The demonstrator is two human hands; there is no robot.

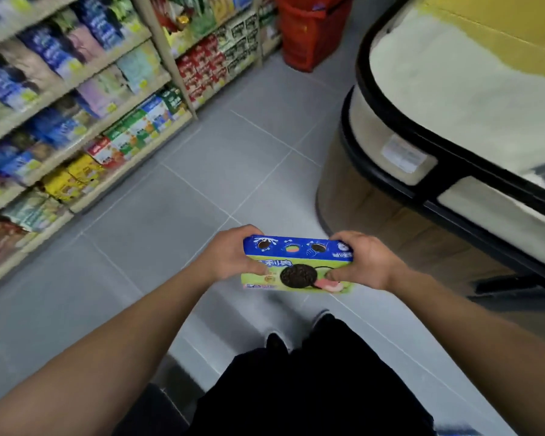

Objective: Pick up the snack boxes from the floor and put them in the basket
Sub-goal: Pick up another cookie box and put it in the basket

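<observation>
Grey tiled floor (233,158) across the middle of the frame, crossed by pale grout lines. Along the left edge and upper left, stocked shelves (76,99) in several tiers, crowded with blurred packets and boxes in blue, green, yellow and red. Filling the right side and upper right, a large chest freezer (453,146) with a black curved rim, a pale frosted lid and a tan lower wall. At top centre, beyond the end of the shelves, a red basket (312,29) on the floor, well apart from both hands. At the bottom centre, dark trousers and the tips of dark shoes. Two bare forearms reaching in from the lower corners toward the middle. Between them, just below centre, a snack box (298,265) held off the floor, lying level, blue on its upper face and green on the near face with a dark sandwich biscuit printed there. Left hand (233,254) curled round the left end of the snack box, fingers over the top edge, thumb on the near face. Right hand (367,262) curled round the right end in the same way, thumb pressed to the green face beside the biscuit print.
</observation>
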